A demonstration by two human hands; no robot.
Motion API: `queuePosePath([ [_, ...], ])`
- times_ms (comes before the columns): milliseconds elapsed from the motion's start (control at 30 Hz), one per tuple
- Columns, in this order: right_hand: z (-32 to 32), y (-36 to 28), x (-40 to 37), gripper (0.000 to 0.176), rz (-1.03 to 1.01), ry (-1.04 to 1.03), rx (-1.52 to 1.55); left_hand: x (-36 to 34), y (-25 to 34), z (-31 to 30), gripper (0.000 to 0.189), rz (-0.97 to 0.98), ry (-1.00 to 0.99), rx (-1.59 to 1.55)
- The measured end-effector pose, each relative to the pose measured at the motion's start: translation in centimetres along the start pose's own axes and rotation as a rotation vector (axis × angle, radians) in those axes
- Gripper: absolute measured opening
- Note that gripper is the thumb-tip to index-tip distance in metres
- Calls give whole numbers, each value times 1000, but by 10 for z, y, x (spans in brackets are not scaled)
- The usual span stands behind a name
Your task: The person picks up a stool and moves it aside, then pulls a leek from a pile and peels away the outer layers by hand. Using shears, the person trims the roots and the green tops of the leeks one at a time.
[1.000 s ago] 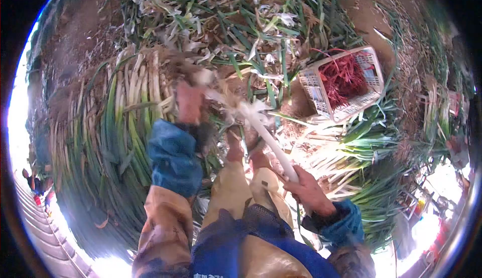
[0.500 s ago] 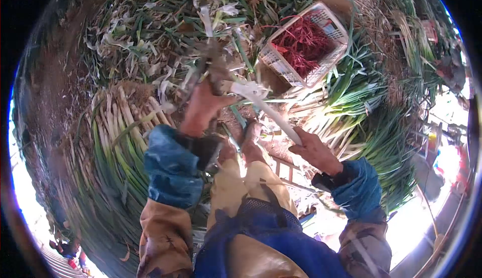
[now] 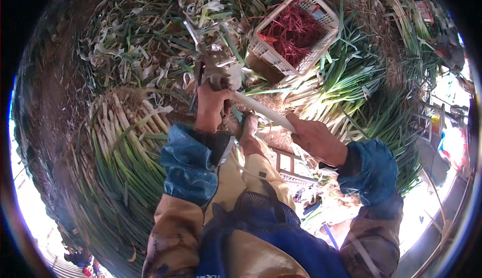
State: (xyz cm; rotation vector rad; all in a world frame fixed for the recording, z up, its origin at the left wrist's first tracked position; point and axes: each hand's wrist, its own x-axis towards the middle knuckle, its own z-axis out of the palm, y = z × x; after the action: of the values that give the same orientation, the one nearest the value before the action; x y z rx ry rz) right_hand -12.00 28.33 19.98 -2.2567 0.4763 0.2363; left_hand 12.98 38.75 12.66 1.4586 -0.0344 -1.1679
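Observation:
My right hand (image 3: pixel 319 138) is closed around the lower end of a long white green onion stalk (image 3: pixel 262 109), which slants up to the left. At its upper end my left hand (image 3: pixel 212 102) has its fingers closed, the thumb along the stalk. A greyish, dark-edged thing (image 3: pixel 215 67) shows just beyond the left fingers; its kind I cannot tell. Pale peeled skins hang by that end. Left of my left hand lies a big pile of green onions (image 3: pixel 125 147), white ends toward the top.
A white plastic crate (image 3: pixel 329 41) with red ties (image 3: pixel 296 33) stands ahead on the right. More green onions (image 3: pixel 346 89) lie beside it. Stripped leaves and skins (image 3: pixel 135 52) litter the ground ahead. My shoes and legs are below my hands, near a wooden frame (image 3: pixel 285 163).
My left hand has moved slightly right and up, its blur gone. My right hand has shifted a little right and up. The stalk stays between them; the view has shifted slightly.

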Motion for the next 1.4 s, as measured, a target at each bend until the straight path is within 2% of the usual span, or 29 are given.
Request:
queuePosePath([
  [67,-2,4,1,42,-45,14,1,1,-4,5,22,-18,56,3],
  [200,15,34,5,33,123,-116,-124,-11,-5,14,12,-28,99,76],
  [300,25,55,5,37,179,-133,-184,-11,-17,-5,14,-163,-10,-31],
  [333,30,68,2,39,128,-29,-229,-16,-12,-3,16,-104,-87,-88],
  [467,40,106,-8,35,72,109,-222,-24,-17,-15,18,-277,-160,-469],
  [533,36,124,-23,23,22,175,-333,-54,4,-17,12,-51,-172,-392],
  [567,33,130,-32,16,0,203,-391,-41,0,-51,11,-172,-164,-447],
  [600,29,135,-44,15,117,131,-321,-46,20,-66,12,-296,-95,-372],
  [667,24,138,-67,15,92,138,-440,-36,27,-118,12,-139,-111,-145],
  [733,18,141,-86,16,12,156,-578,-17,22,-158,30,-164,-202,-58],
  [800,-1,124,-94,16,-6,148,-654,-11,12,-163,43,-229,-33,22],
  [833,-8,119,-96,16,-24,142,-690,-9,3,-163,58,-257,-8,-51],
  [867,-5,133,-105,20,50,61,-733,-7,-7,-163,75,-282,18,-124],
  [967,-1,187,-122,29,293,-151,-803,-7,-38,-159,72,-319,51,-248],
  [1033,-3,210,-138,32,78,255,-1133,-17,-38,-138,72,-352,103,-257],
  [1067,0,215,-143,34,193,208,-1178,-19,-42,-136,72,-321,54,-250],
  [1100,14,218,-141,34,309,110,-1106,-22,-47,-130,71,-293,4,-242],
  [1133,34,226,-141,34,424,11,-1029,-33,-35,-103,65,-281,66,-275],
  [1167,45,225,-134,33,537,-86,-950,-34,-40,-104,60,-288,60,-270],
  [1200,59,226,-122,32,568,-211,-821,-33,-49,-107,56,-296,52,-264],
  [1267,117,258,-111,42,418,3,-545,-36,-56,-103,43,-305,16,-255],
  [1300,115,233,-81,27,420,5,-433,-40,-62,-109,41,-287,1,-165],
  [1333,118,214,-58,28,404,7,-382,-46,-70,-116,39,-275,-11,-73],
  [1367,134,221,-43,49,371,32,-248,-50,-66,-109,37,-265,-22,18],
  [1400,151,226,-27,49,384,12,-254,-58,-61,-93,33,-266,109,-105],
])
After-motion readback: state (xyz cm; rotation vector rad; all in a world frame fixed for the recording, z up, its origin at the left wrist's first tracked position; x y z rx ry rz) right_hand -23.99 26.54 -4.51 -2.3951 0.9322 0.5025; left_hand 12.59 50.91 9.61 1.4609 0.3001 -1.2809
